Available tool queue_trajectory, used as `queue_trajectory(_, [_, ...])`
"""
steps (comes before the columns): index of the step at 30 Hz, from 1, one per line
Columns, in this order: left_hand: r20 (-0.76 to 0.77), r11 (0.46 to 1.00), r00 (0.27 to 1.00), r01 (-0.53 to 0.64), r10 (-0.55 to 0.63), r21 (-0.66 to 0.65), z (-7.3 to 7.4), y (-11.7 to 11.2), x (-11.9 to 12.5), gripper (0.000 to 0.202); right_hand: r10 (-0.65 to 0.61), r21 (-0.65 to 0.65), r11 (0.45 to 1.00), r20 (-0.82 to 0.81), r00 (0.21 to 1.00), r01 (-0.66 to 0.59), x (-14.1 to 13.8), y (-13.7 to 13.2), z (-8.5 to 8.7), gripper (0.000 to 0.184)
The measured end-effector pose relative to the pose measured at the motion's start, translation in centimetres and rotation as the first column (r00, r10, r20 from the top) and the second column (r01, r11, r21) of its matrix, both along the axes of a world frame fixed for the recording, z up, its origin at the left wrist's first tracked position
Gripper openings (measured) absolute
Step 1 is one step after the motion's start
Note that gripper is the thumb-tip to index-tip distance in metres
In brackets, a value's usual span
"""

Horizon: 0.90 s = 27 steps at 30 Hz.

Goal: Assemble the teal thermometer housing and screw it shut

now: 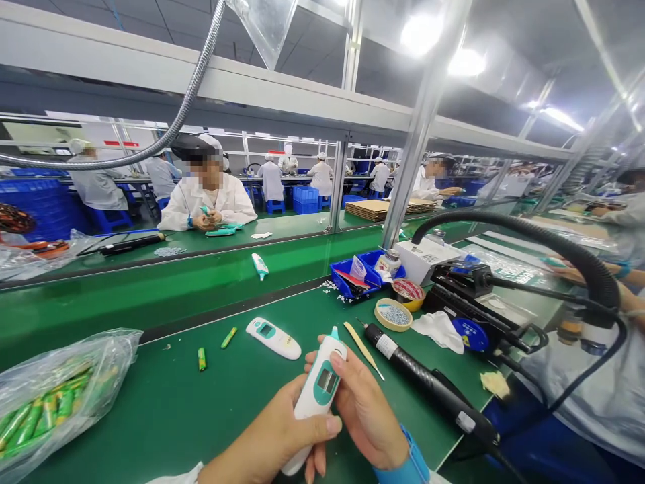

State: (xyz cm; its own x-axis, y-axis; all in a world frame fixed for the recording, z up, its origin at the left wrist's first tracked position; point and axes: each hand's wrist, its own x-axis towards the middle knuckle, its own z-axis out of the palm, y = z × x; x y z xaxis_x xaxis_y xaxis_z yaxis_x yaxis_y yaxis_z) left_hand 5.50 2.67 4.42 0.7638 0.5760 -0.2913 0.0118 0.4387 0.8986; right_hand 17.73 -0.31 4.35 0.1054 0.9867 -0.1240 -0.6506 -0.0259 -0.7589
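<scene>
Holding white-and-teal thermometer point(308, 405) over near side of bench point(166, 410), tip toward far edge. Gripped low in left hand point(282, 418), closed around it, thumb across the front; held up top in right hand point(363, 403), half-curled, thumb just beside the screen point(328, 382). Lying toward bench's far edge: second thermometer point(275, 339), two loose batteries point(202, 359). Running to right edge: black screwdriver point(422, 376).

Over the workbench point(166, 410), the held ear thermometer point(311, 395) is located between a second thermometer point(275, 339), left, and an electric screwdriver point(428, 378), right, with two loose batteries point(202, 359) and a battery bag point(118, 353) farther left
</scene>
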Motion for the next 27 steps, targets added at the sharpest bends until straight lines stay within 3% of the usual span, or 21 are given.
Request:
queue_trajectory(7, [-0.102, 0.998, 0.994, -0.030, 0.036, 0.064, 0.1, 0.1, -0.1, 0.056, 0.030, 0.008, 1.000, -0.007, 1.000, -0.030, 0.0, -0.3, -0.2, 0.038])
queue_trajectory(10, [-0.202, 0.986, 0.979, -0.006, 0.041, 0.169, 0.2, 0.0, -0.3, 0.051, -0.005, 0.015, 1.000, 0.060, 0.998, 0.004, 0.0, -0.3, -0.2, 0.043])
queue_trajectory(12, [-0.265, 0.947, 0.960, 0.002, 0.088, 0.320, 0.2, -0.1, -0.5, 0.045, -0.056, 0.023, 0.998, 0.149, 0.987, 0.053, -0.1, -0.3, -0.1, 0.049])
queue_trajectory(15, [-0.248, 0.826, 0.952, -0.008, 0.179, 0.564, -0.2, -0.4, -0.7, 0.036, -0.083, 0.012, 0.997, 0.235, 0.968, 0.082, -0.3, -0.2, -0.3, 0.053])
queue_trajectory(18, [-0.237, 0.743, 0.955, 0.026, 0.180, 0.669, -0.7, -0.6, -0.7, 0.038, -0.084, -0.010, 0.996, 0.239, 0.967, 0.089, -0.6, -0.1, -0.7, 0.044])
queue_trajectory(23, [-0.223, 0.683, 0.963, 0.059, 0.154, 0.728, -1.1, -0.7, -0.7, 0.044, -0.086, -0.010, 0.996, 0.171, 0.982, 0.089, -0.8, -0.1, -0.8, 0.036])
queue_trajectory(27, [-0.231, 0.704, 0.961, 0.059, 0.152, 0.708, -0.8, -0.8, -0.6, 0.043, -0.088, 0.007, 0.996, 0.157, 0.984, 0.088, -0.9, -0.2, -0.6, 0.036])
